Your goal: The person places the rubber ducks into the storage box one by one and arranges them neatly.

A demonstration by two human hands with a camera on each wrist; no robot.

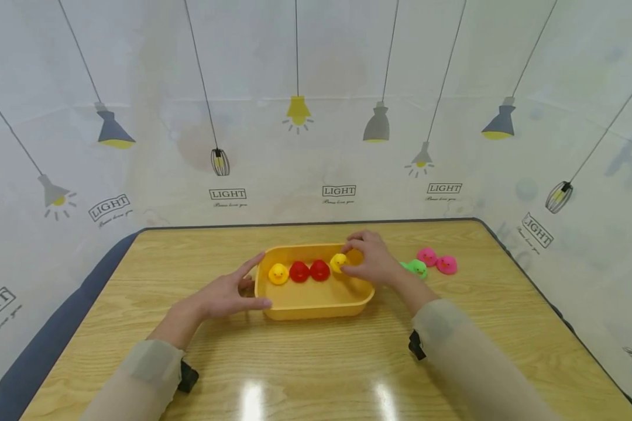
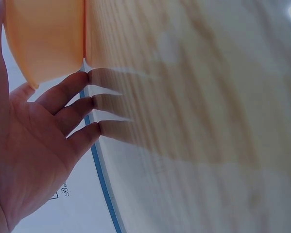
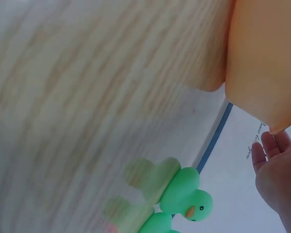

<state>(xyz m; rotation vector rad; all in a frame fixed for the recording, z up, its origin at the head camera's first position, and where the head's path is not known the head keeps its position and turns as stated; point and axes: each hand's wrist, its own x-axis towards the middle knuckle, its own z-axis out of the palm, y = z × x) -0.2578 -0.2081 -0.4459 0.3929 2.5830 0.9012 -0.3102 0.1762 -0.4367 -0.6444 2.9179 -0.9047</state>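
Centred on the table stands an orange plastic tub. Inside it a yellow rubber duck and two red rubber ducks sit in a row. My right hand, over the tub's right end, pinches another yellow rubber duck between thumb and fingers; the right wrist view hides this duck behind the tub wall. My left hand spreads at the tub's left end, thumb by the front corner and index finger along the rear rim. In the left wrist view its other fingertips rest on the table.
Green rubber ducks lie right of the tub, partly behind my right wrist. Two pink rubber ducks are just beyond them. The wooden table ends at a pale wall covering printed with lamps.
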